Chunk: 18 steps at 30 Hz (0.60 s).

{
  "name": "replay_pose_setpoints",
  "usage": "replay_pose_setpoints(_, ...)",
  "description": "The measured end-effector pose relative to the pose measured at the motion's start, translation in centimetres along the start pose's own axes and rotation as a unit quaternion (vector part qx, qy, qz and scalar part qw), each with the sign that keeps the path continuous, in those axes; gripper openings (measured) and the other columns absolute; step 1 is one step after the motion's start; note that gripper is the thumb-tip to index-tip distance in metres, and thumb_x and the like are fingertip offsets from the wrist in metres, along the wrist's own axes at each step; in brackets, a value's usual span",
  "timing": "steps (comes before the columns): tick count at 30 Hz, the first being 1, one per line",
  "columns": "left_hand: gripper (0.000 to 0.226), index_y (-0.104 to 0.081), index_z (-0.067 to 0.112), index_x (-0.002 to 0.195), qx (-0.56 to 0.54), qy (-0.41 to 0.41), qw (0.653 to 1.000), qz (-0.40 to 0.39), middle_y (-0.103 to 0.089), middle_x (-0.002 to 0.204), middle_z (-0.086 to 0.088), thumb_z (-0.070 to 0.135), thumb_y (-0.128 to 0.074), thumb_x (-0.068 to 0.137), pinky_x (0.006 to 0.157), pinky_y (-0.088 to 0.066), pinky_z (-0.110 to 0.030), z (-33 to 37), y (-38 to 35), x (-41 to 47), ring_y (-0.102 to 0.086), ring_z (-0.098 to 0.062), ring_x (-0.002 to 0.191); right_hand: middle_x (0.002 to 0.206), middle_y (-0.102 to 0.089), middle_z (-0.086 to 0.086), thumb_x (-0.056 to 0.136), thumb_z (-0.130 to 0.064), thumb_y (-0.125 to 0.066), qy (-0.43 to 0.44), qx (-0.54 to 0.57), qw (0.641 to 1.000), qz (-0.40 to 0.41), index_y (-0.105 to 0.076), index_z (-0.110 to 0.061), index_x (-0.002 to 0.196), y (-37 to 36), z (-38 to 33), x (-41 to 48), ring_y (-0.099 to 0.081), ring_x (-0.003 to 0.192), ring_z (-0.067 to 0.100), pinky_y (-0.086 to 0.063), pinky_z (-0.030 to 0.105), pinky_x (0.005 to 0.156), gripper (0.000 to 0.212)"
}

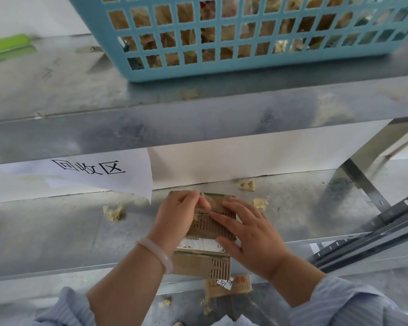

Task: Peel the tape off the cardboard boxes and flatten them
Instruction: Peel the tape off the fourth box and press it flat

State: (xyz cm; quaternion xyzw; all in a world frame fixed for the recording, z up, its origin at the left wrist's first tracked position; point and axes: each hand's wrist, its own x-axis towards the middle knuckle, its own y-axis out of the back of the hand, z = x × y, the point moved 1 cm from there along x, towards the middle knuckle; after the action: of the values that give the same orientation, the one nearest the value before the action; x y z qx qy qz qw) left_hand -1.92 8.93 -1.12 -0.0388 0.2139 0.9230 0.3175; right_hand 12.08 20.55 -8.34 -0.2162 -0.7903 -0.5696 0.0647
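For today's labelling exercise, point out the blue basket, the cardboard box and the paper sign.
blue basket (pixel 222 71): head view, lower front rim.
cardboard box (pixel 207 230): head view, slotted top face.
paper sign (pixel 127 182): head view, blank lower corner.

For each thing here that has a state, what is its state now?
cardboard box: lying on the shelf, under both hands.
left hand: pinching tape at the box's far edge.
right hand: fingers straight, pressing the box.
blue basket: upright, filled with crumpled scraps.
paper sign: hanging, lower corner curled.

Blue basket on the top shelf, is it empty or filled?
Not empty: crumpled brownish material shows through most holes of the blue basket; fill level unseen.
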Motion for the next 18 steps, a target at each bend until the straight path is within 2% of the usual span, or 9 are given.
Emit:
replay_pose_setpoints(2, 0.035, -0.069, 0.019, 0.066, 0.083, -0.034, 0.996, -0.012, -0.069, 0.07, 0.01, 0.033, -0.053, 0.094, 0.066, -0.048, -0.026, 0.3, 0.0, 0.0, -0.062, -0.012, 0.073, 0.133, -0.056, 0.002, 0.092, -0.055, -0.047, 0.001, 0.002, 1.0, 0.002, -0.056, -0.035, 0.131, 0.0, 0.0, -0.1, -0.045, 0.131, 0.024, -0.045, 0.047, 0.102, 0.046)
replay_pose_setpoints(4, 0.024, -0.065, 0.024, 0.071, 0.136, -0.069, 0.988, 0.0, -0.063, 0.067, 0.01, 0.037, -0.059, 0.09, 0.059, -0.042, -0.022, 0.1, 0.0, 0.2, -0.058, -0.01, 0.068, 0.133, -0.056, 0.002, 0.091, -0.055, -0.047, 0.002, 0.004, 1.0, 0.006, -0.058, -0.034, 0.13, 0.0, 0.0, -0.1, -0.045, 0.131, 0.024, -0.046, 0.047, 0.102, 0.046)
replay_pose_setpoints(6, 0.013, -0.059, 0.027, 0.08, 0.128, -0.089, 0.987, 0.033, -0.063, 0.077, 0.009, 0.037, -0.065, 0.086, 0.062, -0.047, -0.024, -0.7, 0.2, 0.6, -0.06, -0.01, 0.073, 0.133, -0.055, 0.002, 0.092, -0.055, -0.047, -0.002, 0.008, 1.0, 0.006, -0.058, -0.033, 0.13, 0.1, -0.1, -0.1, -0.045, 0.131, 0.024, -0.046, 0.048, 0.101, 0.046)
replay_pose_setpoints(9, 0.006, -0.059, 0.03, 0.091, 0.083, -0.082, 0.991, 0.072, -0.066, 0.087, 0.005, 0.033, -0.056, 0.092, 0.065, -0.051, -0.023, -1.2, 0.8, 0.9, -0.065, -0.01, 0.079, 0.135, -0.054, 0.0, 0.092, -0.056, -0.045, -0.011, 0.019, 1.0, 0.005, -0.056, -0.035, 0.132, 0.0, 0.0, -0.1, -0.042, 0.134, 0.022, -0.046, 0.047, 0.102, 0.046)
replay_pose_setpoints(12, 0.025, -0.066, 0.025, 0.088, 0.038, -0.04, 0.997, 0.047, -0.071, 0.085, 0.004, 0.026, -0.044, 0.1, 0.063, -0.05, -0.022, -1.0, 1.2, 1.0, -0.067, -0.006, 0.074, 0.136, -0.052, 0.001, 0.093, -0.056, -0.043, -0.013, 0.028, 1.0, 0.006, -0.055, -0.034, 0.133, -0.2, -0.1, -0.2, -0.04, 0.135, 0.022, -0.045, 0.047, 0.102, 0.047)
replay_pose_setpoints(14, 0.026, -0.069, 0.026, 0.084, 0.09, -0.049, 0.995, 0.02, -0.072, 0.083, 0.007, 0.023, -0.048, 0.098, 0.067, -0.051, -0.021, -0.8, 1.4, 1.3, -0.067, -0.004, 0.074, 0.136, -0.052, 0.001, 0.094, -0.057, -0.042, -0.009, 0.026, 1.0, 0.006, -0.055, -0.034, 0.133, -0.3, -0.1, -0.4, -0.039, 0.136, 0.022, -0.045, 0.047, 0.103, 0.047)
replay_pose_setpoints(16, 0.015, -0.071, 0.03, 0.084, 0.161, -0.066, 0.985, -0.008, -0.07, 0.079, 0.013, 0.032, -0.059, 0.092, 0.071, -0.049, -0.02, -0.5, 1.5, 1.4, -0.064, -0.001, 0.077, 0.137, -0.052, 0.001, 0.094, -0.057, -0.04, -0.01, 0.024, 1.0, 0.006, -0.056, -0.033, 0.133, -0.4, -0.1, -0.4, -0.039, 0.136, 0.022, -0.043, 0.045, 0.105, 0.048)
replay_pose_setpoints(18, 0.013, -0.073, 0.032, 0.084, 0.177, -0.059, 0.982, -0.032, -0.069, 0.078, 0.017, 0.043, -0.066, 0.085, 0.071, -0.05, -0.02, -0.5, 1.2, 1.3, -0.062, 0.001, 0.077, 0.137, -0.052, 0.002, 0.095, -0.056, -0.04, -0.005, 0.017, 1.0, 0.006, -0.056, -0.033, 0.133, -0.3, -0.2, -0.4, -0.039, 0.136, 0.022, -0.042, 0.044, 0.106, 0.047)
